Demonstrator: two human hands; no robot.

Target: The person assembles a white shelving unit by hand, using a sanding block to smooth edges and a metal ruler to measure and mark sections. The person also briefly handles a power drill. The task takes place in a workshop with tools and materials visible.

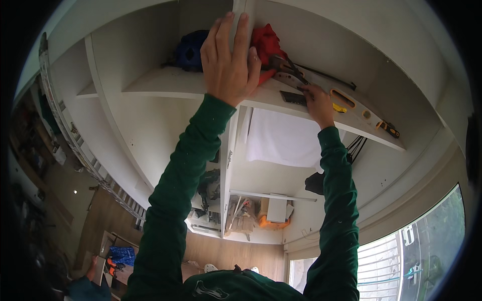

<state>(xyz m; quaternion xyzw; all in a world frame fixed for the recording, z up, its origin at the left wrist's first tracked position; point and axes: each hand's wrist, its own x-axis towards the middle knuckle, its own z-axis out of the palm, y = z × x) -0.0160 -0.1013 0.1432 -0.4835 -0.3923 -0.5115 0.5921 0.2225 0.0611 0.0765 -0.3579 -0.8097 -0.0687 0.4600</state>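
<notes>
Up high, our left hand [228,62] lies flat on the divider [240,15]; our right hand [316,103] pinches the dark tool [293,98] — one tug could topple the spirit level [346,100].

Both green-sleeved arms are stretched up into a white cupboard, the left hand [228,60] spread flat, fingers together, against the upright divider panel [240,15] above the shelf [165,80]. The right hand [317,103] is at the shelf's front edge, fingertips on a small dark ridged tool [292,97], just beside a long spirit level [346,103] lying along the board. Behind the hands sit a red cloth bundle [265,41] and a blue helmet-like thing [191,50], and a screwdriver [389,129] lies near the shelf's far right end.
</notes>
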